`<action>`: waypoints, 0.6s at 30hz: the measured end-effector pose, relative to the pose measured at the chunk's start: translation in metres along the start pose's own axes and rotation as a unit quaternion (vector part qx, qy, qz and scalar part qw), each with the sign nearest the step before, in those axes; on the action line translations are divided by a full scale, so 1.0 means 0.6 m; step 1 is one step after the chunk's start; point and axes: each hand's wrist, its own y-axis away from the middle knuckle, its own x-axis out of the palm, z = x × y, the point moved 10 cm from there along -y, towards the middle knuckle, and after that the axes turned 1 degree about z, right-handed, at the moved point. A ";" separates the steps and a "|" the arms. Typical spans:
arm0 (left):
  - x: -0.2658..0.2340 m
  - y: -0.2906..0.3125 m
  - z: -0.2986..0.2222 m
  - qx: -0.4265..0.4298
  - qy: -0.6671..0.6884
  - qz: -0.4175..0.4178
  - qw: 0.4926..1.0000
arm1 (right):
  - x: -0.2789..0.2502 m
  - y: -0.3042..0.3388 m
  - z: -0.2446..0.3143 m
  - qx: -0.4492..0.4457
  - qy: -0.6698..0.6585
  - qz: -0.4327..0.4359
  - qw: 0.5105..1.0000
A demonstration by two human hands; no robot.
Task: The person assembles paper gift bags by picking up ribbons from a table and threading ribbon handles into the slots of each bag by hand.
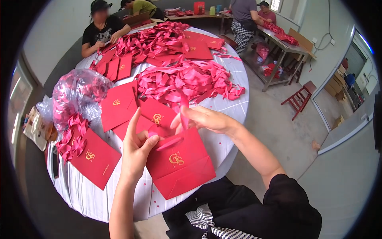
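A flat red paper gift bag (181, 169) with a gold emblem lies at the table's near edge, its mouth toward the far side. Across its top runs a pink-red ribbon (170, 144). My left hand (136, 149) is at the bag's upper left corner, thumb and lower fingers closed on the ribbon, index finger pointing up. Above the bag's top edge, my right hand (209, 119) pinches a ribbon length that rises past its fingers; its fingertips are partly hidden. More red bags (118, 104) lie just beyond, and another bag (95, 159) with ribbons on its corner lies at left.
Heaped ribbons (191, 79) cover the middle of the round table, whose white cloth (234, 109) shows at the right. A clear plastic sack (81, 89) sits at left. Another person (105, 30) works across the table. A red wooden stool (300, 99) stands on the floor at right.
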 end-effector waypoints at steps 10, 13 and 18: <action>0.005 -0.015 0.010 -0.041 0.226 -0.065 0.971 | 0.059 0.027 0.101 -0.161 -0.140 0.079 0.974; 0.011 -0.023 0.054 -0.069 0.273 -0.077 0.956 | 0.066 0.019 0.111 -0.180 -0.054 0.012 0.982; 0.039 -0.004 0.040 -0.050 0.256 -0.062 0.963 | 0.083 0.024 0.150 -0.251 0.145 -0.149 0.945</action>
